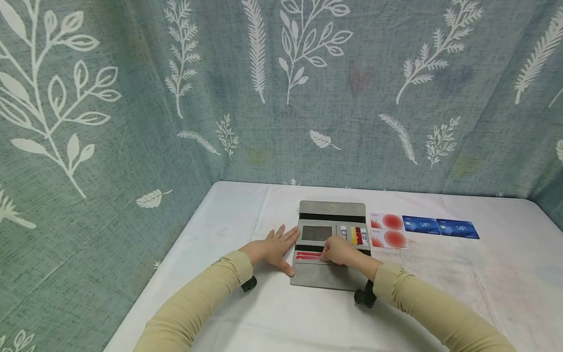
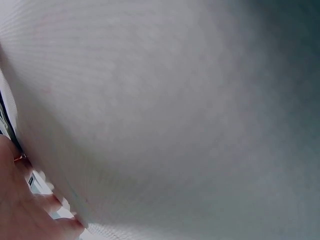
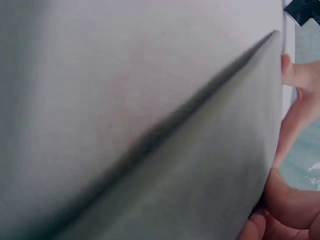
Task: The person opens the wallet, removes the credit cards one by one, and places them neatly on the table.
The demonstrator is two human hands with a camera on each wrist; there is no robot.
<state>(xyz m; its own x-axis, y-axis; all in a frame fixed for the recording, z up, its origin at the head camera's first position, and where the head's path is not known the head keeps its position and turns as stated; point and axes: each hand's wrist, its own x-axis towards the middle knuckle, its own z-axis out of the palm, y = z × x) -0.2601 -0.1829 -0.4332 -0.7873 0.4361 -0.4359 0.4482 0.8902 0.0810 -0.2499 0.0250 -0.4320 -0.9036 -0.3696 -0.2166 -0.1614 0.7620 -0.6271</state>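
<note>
A grey wallet lies unfolded on the white table, with dark bands across it and cards tucked in its slots. My left hand rests flat with spread fingers at the wallet's left edge; part of this hand shows at the lower left of the left wrist view. Curled over the lower slots, my right hand pinches the right end of a red card. In the right wrist view, the bent thumb of the right hand shows beyond the wallet's grey flap. The fingertips are partly hidden.
Right of the wallet lie two white cards with red circles and two blue VIP cards on the table. Colourful cards fill the wallet's upper right slots. A leaf-patterned curtain stands behind and at the left.
</note>
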